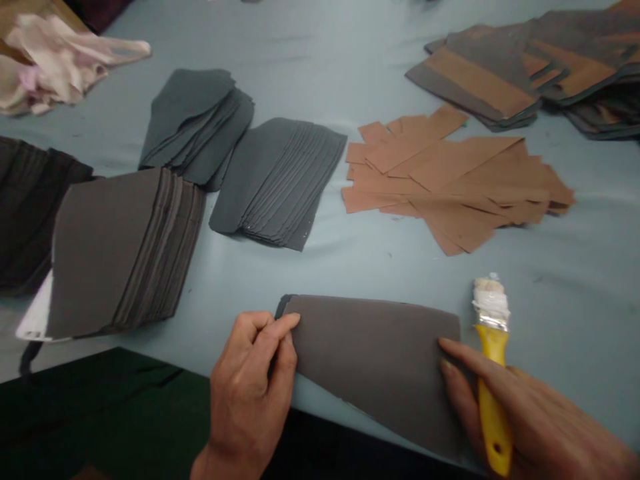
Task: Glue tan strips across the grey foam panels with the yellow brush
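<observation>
A dark grey cut sheet (370, 360) lies at the near table edge, its lower part curling over the edge. My left hand (250, 387) pinches the sheet's left edge between thumb and fingers. My right hand (525, 413) rests its fingertips on the sheet's right edge. A paintbrush with a yellow handle (493, 347) and a glue-caked white bristle end runs between the fingers of my right hand, its bristles pointing away from me.
The pale blue table surface (350, 67) carries fanned stacks of grey sheets (277, 183), (195, 127), (115, 253), a black stack (30, 213), loose brown pieces (450, 180) and brown-and-grey layered pieces (520, 73). Crumpled pale pink cloth (55, 67) lies at the far left.
</observation>
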A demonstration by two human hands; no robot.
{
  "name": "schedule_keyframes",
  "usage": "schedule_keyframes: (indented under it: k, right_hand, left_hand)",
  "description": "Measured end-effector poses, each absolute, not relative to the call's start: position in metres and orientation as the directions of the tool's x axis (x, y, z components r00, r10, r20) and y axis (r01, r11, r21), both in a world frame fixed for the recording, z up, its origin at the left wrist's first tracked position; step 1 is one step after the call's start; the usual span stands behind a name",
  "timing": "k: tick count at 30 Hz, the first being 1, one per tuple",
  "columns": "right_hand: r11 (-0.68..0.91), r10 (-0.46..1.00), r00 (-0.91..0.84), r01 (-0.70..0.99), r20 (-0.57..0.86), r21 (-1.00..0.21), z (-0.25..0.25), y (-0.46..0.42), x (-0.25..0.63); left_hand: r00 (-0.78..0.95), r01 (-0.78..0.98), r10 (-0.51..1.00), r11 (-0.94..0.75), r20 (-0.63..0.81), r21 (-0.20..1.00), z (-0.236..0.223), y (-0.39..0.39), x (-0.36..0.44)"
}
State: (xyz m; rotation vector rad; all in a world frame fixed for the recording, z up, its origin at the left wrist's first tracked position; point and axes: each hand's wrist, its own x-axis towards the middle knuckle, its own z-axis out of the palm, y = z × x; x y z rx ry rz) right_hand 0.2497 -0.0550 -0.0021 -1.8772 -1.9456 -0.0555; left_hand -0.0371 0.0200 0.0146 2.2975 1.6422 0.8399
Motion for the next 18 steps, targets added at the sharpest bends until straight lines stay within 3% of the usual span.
schedule_keyframes:
  k: [4,8,13,18]
  right_hand:
    - [0.195,0.907,-0.156,0.979,0.391,-0.063,0.005,-0.046,0.247]
    - [0.194,0.886,-0.147,0.979,0.439,-0.064,0.007,-0.041,0.244]
    - [0.200,0.882,-0.142,0.976,0.449,-0.085,0.010,-0.037,0.240]
    - [0.209,0.873,-0.140,0.973,0.467,-0.099,0.013,-0.034,0.238]
  left_hand:
    - [0.218,0.831,0.905,-0.369,0.366,0.417,0.021,0.021,-0.038]
    - [0.280,0.837,0.854,-0.441,0.438,0.325,0.033,0.021,-0.025]
    - [0.478,0.700,0.801,-0.595,0.360,0.396,0.030,0.019,0.008]
    - [0.523,0.711,0.788,-0.614,0.325,0.343,0.014,0.020,0.012]
